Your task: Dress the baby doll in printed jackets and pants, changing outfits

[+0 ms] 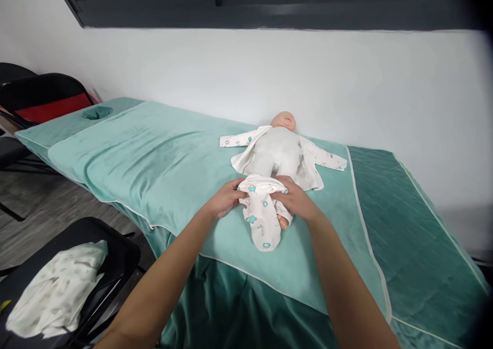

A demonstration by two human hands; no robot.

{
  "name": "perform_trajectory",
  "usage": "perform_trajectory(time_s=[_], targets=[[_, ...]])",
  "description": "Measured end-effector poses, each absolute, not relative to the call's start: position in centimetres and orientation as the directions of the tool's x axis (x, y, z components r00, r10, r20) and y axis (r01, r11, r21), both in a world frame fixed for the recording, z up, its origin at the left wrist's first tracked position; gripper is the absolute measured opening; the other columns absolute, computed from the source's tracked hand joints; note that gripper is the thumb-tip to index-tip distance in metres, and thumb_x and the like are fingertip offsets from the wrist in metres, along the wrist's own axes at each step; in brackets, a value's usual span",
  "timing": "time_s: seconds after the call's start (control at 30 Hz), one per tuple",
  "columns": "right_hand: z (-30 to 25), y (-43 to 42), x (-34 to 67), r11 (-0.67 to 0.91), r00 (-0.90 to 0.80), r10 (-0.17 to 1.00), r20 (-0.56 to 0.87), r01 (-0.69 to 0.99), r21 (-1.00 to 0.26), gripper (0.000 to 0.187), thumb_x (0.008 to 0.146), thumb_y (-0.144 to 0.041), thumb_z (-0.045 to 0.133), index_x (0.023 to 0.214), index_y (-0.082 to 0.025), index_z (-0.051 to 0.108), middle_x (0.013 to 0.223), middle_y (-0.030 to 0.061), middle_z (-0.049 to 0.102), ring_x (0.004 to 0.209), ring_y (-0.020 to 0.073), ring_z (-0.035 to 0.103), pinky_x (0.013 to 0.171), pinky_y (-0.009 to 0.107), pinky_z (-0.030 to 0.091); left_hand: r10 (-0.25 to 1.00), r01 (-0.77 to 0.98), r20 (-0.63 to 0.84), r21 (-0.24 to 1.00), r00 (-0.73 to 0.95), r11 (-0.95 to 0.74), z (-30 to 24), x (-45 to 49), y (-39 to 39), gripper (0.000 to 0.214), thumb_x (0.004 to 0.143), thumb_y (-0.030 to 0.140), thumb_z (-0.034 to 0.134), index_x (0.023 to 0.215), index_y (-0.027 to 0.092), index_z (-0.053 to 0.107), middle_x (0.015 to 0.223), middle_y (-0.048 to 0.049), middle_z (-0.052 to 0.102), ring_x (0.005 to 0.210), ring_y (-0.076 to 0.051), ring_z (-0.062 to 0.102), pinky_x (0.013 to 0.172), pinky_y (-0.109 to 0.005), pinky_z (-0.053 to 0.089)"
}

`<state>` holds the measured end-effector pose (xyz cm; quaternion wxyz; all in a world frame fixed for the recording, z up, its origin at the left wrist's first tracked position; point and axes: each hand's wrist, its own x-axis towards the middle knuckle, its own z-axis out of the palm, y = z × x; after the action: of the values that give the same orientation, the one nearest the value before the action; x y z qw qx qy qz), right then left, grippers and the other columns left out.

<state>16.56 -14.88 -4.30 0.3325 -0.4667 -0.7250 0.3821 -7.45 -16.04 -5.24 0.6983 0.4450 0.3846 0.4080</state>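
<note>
Left grip (pixel 228 198) and right grip (pixel 296 199) pinching printed garment (pixel 265 218), blanket (pixel 162 149) spreading leftward, front edge (pixel 246 273) nearby

No readable text or labels.

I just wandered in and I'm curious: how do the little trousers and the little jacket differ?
The trousers are held by the left hand and right hand; the jacket lies open under the doll.
The trousers are bunched at the waist, while the jacket's sleeves stretch out to the sides.
The trousers are nearer the camera, the jacket farther off.
Both are white with small prints.
</note>
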Motion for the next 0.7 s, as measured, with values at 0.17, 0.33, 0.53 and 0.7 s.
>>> perform_trajectory(time_s=[0.17, 0.33, 0.53, 0.7], targets=[[-4.6, -15.0, 16.7, 0.240, -0.324, 0.941, 0.098, 0.432, -0.869, 0.035, 0.081, -0.036, 0.066, 0.114, -0.025, 0.067, 0.127, 0.0049, 0.059, 0.128, 0.0260, 0.049, 0.110, 0.038, 0.039, 0.971, -0.159, -0.033, 0.985, 0.235, 0.072, -6.4, -6.2, -14.2, 0.022, 0.067, 0.016, 0.066, 0.089, 0.014, 0.067, 0.074, 0.0021, 0.062, 0.063, -0.011, 0.055, 0.059, -0.022, 0.044], [-4.6, -15.3, 16.8, 0.180, -0.294, 0.955, 0.052, 0.431, -0.884, 0.043, 0.082, -0.039, 0.068, 0.122, -0.026, 0.063, 0.132, 0.0046, 0.058, 0.125, 0.0257, 0.053, 0.105, 0.038, 0.042, 0.981, 0.059, 0.192, 0.979, 0.042, -0.194, -7.0, -5.4, -12.2, 0.022, 0.072, 0.011, 0.055, 0.091, 0.016, 0.066, 0.081, 0.0019, 0.066, 0.074, -0.013, 0.058, 0.067, -0.023, 0.046], [-3.6, -15.0, 16.1, 0.083, -0.223, 0.974, -0.040, 0.516, -0.853, 0.037, 0.084, -0.048, 0.066, 0.112, -0.024, 0.064, 0.110, 0.0026, 0.068, 0.102, 0.0242, 0.062, 0.084, 0.035, 0.048, 0.934, 0.251, 0.343, 0.917, -0.099, -0.310, -7.1, -4.9, -10.7, 0.022, 0.084, 0.014, 0.052, 0.099, 0.018, 0.068, 0.096, -0.0020, 0.073, 0.089, -0.016, 0.063, 0.083, -0.026, 0.048], [-2.2, -13.4, 15.4, 0.144, -0.160, 0.987, 0.029, 0.782, -0.606, 0.019, 0.083, -0.043, 0.062, 0.086, -0.024, 0.059, 0.081, -0.0011, 0.066, 0.078, 0.0208, 0.059, 0.068, 0.029, 0.039, 0.908, 0.447, 0.411, 0.829, -0.080, -0.336, -7.6, -4.6, -9.6, 0.025, 0.090, 0.014, 0.047, 0.106, 0.018, 0.065, 0.108, -0.0063, 0.071, 0.101, -0.020, 0.064, 0.088, -0.031, 0.048]])
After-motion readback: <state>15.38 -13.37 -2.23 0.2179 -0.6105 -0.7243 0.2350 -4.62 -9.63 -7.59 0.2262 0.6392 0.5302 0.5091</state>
